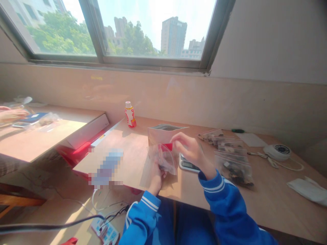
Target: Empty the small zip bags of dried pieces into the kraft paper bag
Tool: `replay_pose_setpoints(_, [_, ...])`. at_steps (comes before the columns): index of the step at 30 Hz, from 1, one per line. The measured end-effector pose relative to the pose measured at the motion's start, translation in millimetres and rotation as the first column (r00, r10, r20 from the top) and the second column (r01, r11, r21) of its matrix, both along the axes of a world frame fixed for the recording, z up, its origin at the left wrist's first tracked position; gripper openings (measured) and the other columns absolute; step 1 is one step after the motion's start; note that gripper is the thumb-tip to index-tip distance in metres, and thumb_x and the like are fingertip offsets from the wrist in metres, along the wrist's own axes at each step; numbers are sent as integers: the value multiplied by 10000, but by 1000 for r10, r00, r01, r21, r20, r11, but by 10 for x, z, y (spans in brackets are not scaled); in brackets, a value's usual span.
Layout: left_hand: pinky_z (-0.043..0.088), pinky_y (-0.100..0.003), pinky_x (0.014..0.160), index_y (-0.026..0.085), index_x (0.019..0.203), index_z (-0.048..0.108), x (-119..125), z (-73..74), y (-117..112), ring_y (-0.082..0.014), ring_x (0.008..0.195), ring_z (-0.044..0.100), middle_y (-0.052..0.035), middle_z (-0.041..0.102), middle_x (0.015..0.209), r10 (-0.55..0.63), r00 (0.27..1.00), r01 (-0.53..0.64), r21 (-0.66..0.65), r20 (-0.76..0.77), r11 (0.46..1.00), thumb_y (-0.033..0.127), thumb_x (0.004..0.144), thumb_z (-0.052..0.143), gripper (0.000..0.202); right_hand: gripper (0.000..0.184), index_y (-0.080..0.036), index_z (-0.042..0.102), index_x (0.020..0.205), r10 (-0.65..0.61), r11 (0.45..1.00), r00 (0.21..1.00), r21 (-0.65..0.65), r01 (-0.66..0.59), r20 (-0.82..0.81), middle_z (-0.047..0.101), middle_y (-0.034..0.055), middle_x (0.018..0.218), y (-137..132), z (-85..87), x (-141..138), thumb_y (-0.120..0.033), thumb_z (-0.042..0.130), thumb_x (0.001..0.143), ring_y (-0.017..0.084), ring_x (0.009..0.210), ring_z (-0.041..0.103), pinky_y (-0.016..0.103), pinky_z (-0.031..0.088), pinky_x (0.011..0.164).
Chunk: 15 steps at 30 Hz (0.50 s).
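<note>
Both my hands hold a small clear zip bag with dark bits inside and a red strip at its top. My left hand grips the bag from below, fingers closed. My right hand pinches the red top edge. Just behind the bag stands an open kraft pouch. A small digital scale lies on the wooden table, partly hidden under my right hand. Both sleeves are blue with white stripes.
Several filled clear bags lie in a row to the right. A small drink bottle stands at the back. A white round device with a cable and a white cloth lie far right. Another person's hand rests on the left table.
</note>
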<state>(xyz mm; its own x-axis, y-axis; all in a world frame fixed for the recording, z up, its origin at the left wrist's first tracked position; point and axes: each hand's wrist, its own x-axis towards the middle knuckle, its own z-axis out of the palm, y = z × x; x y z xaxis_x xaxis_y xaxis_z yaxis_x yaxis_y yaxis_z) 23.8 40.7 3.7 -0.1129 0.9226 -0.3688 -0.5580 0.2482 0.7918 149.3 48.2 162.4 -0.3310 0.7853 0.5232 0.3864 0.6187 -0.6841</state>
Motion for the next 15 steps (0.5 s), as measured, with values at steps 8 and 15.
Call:
replay_pose_setpoints(8, [420, -262, 445, 146, 909, 622, -43, -63, -69, -169, 557, 575, -71, 635, 695, -55, 998, 57, 116, -17, 992, 484, 789, 578, 362, 212, -154, 675, 808, 145, 945, 900, -327, -3, 412, 709, 62, 778, 47, -768, -145, -102, 470, 820, 153, 660, 631, 233, 472, 614])
replay_pose_setpoints(15, [421, -254, 414, 164, 1009, 621, -69, -100, -94, -157, 486, 569, -74, 656, 687, -122, 986, 147, 247, -114, 958, 551, 780, 559, 454, 173, -139, 642, 913, 154, 943, 906, -334, -15, 395, 701, 80, 762, -1, -839, -192, -212, 491, 868, 151, 627, 641, 214, 476, 563])
